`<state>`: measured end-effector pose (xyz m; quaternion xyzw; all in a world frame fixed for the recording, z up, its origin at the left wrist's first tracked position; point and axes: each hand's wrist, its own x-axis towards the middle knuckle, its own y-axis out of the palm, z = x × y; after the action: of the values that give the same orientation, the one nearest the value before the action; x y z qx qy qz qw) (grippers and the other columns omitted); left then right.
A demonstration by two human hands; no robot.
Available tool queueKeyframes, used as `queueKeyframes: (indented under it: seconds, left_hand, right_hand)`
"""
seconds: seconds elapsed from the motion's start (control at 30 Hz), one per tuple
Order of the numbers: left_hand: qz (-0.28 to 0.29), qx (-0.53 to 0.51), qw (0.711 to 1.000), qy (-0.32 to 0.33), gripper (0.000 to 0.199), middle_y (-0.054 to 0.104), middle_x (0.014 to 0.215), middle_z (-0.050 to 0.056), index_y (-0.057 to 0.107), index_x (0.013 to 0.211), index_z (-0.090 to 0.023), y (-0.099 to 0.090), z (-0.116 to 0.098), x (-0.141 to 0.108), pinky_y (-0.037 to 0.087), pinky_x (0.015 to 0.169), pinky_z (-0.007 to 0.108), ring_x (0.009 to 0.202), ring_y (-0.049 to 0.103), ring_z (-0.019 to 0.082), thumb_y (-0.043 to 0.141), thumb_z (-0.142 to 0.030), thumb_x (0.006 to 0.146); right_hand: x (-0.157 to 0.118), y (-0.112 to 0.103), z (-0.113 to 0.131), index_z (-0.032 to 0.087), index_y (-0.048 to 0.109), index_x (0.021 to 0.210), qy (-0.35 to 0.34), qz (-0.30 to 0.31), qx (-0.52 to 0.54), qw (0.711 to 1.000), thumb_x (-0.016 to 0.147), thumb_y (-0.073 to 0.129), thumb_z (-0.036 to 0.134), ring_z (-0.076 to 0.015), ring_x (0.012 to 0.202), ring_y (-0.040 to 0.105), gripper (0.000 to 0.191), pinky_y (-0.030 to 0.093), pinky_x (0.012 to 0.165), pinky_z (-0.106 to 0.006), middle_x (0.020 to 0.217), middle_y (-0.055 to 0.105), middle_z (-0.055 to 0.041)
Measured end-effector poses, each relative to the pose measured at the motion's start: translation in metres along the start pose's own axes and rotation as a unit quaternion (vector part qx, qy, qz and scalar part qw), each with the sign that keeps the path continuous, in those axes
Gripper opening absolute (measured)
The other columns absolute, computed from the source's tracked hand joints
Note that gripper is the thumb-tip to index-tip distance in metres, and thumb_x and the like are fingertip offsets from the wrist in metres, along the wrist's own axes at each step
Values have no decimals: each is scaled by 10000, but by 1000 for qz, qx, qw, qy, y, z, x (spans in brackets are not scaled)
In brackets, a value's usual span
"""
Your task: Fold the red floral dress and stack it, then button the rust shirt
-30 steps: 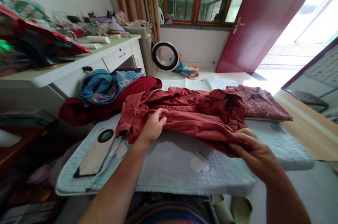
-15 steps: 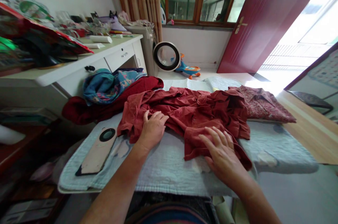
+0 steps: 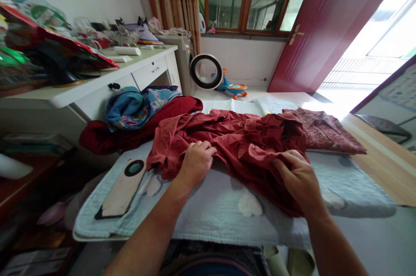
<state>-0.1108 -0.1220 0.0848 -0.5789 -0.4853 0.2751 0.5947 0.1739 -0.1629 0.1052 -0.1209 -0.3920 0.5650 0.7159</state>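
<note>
A rust-red shirt (image 3: 227, 137) with small buttons lies crumpled across the pale blue padded cloth (image 3: 208, 206). My left hand (image 3: 199, 161) is closed on the shirt's near edge, left of the middle. My right hand (image 3: 297, 176) pinches a raised flap of the same shirt at its right side, thumb underneath and fingers on top. To the right, a folded patterned red shirt (image 3: 328, 131) touches the rust-red one. Behind on the left lie a dark red garment (image 3: 182, 107) and a blue floral cloth (image 3: 125, 109).
A phone (image 3: 121, 189) lies face down at the cloth's left edge. Left stands a white desk (image 3: 97, 81) crowded with items. Beyond are a washing machine (image 3: 185, 63) with its round door (image 3: 206, 71) open, a blue-orange ride-on toy (image 3: 234, 88) and a red door (image 3: 299, 20).
My right hand has gone from lying flat on the shirt to pinching and lifting its near flap, which has moved up and right. The fingers of my left hand have curled onto the fabric.
</note>
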Motion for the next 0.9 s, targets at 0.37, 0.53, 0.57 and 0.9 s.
queueKeyframes:
  seconds: [0.37, 0.53, 0.57, 0.9]
  left_hand:
    - [243, -281, 906, 204, 312, 685, 1052, 46, 697, 1056, -233, 11, -61, -40, 489, 844, 272, 956, 641, 187, 525, -100, 832]
    - [205, -333, 910, 139, 258, 717, 943, 30, 712, 924, -201, -3, -22, -33, 490, 833, 249, 892, 655, 173, 483, -119, 839]
    - [160, -330, 925, 103, 281, 715, 967, 32, 702, 967, -204, -8, -11, -31, 492, 841, 252, 898, 654, 170, 460, -124, 850]
    - [-24, -2, 952, -305, 644, 584, 1299, 217, 418, 1414, -121, -16, 98, -49, 469, 963, 462, 1159, 593, 344, 582, -260, 807]
  right_hand:
    - [-8, 41, 25, 253, 678, 1181, -74, 87, 46, 992, 921, 522, 312, -205, 919, 633, 310, 513, 843, -332, 1032, 676, -55]
    - [-26, 73, 10, 267, 669, 1216, -121, 326, -143, 927, 887, 541, 251, -218, 964, 579, 353, 474, 886, -344, 1075, 610, -78]
    - [-27, 75, 9, 270, 670, 1212, -123, 331, -165, 921, 881, 551, 251, -224, 979, 570, 353, 465, 896, -350, 1082, 605, -79]
    - [1, 69, 45, 200, 741, 894, -138, 368, -230, 890, 899, 542, 276, -210, 867, 620, 213, 447, 825, -320, 923, 677, -81]
